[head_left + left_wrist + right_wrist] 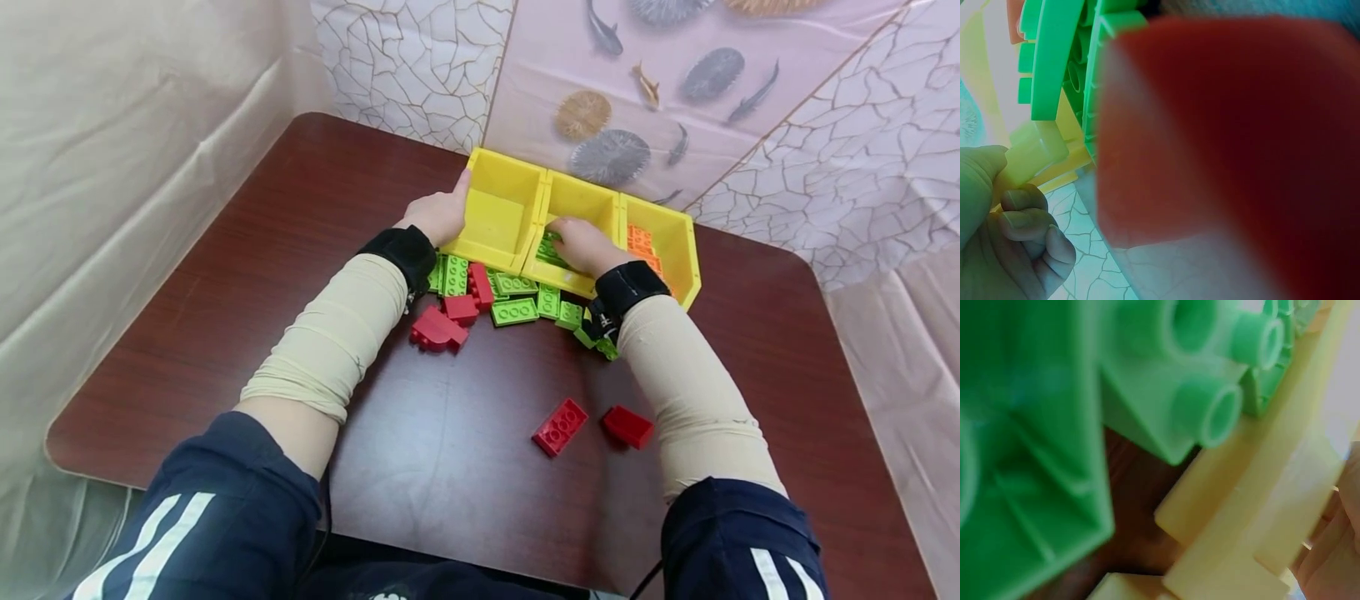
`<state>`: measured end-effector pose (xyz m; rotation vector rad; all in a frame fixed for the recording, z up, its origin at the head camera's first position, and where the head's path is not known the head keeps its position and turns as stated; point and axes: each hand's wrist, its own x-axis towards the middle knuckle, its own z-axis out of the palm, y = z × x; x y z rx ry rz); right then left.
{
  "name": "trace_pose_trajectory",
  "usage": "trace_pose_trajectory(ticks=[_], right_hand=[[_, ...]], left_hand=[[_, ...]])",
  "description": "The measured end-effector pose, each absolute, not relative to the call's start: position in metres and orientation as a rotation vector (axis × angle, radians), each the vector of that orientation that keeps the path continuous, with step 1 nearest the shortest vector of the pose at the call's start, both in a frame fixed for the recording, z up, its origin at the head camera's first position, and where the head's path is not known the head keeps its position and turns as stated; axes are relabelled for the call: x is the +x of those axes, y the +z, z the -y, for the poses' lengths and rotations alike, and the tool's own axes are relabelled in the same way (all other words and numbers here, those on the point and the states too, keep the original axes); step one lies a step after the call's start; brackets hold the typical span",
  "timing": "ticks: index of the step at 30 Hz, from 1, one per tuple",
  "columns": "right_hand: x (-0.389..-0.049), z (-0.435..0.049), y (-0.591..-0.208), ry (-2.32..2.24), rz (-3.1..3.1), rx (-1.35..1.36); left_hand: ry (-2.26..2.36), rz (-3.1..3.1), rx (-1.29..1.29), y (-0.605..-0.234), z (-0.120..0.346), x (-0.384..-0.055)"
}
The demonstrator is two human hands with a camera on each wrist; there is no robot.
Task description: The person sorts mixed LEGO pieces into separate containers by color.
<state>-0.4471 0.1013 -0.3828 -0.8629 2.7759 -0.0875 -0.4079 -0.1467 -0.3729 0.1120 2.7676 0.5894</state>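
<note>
A yellow three-compartment box (495,221) stands toward the back of the table. My left hand (438,215) holds its left end; in the left wrist view the thumb and curled fingers (1025,222) pinch the yellow rim. My right hand (585,244) reaches down into the middle compartment, over green toy building bricks (550,250). Its fingertips are hidden there, so I cannot tell whether they grip a brick. Orange bricks (640,240) lie in the right compartment, while the left one shows bare yellow floor.
Along the box's front side lie several loose green bricks (514,312). Red bricks (438,329) sit beside them near my left wrist. Closer to me are a red brick (560,427) and another red block (628,427), by my right forearm. A patterned cloth (420,75) hangs behind the table.
</note>
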Motion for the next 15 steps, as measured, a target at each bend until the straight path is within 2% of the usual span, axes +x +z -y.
trace_pose_trajectory(ticks=[11,15], right_hand=[[-0.405,-0.121,-0.361,-0.250,-2.780,-1.029],[-0.386,-0.141,-0.356,-0.308,-2.810,-1.070]], left_hand=[[0.567,-2.781,0.161,-0.371,0.146,-0.408],[0.706,-2.731,0.016,-0.371,0.146,-0.406]])
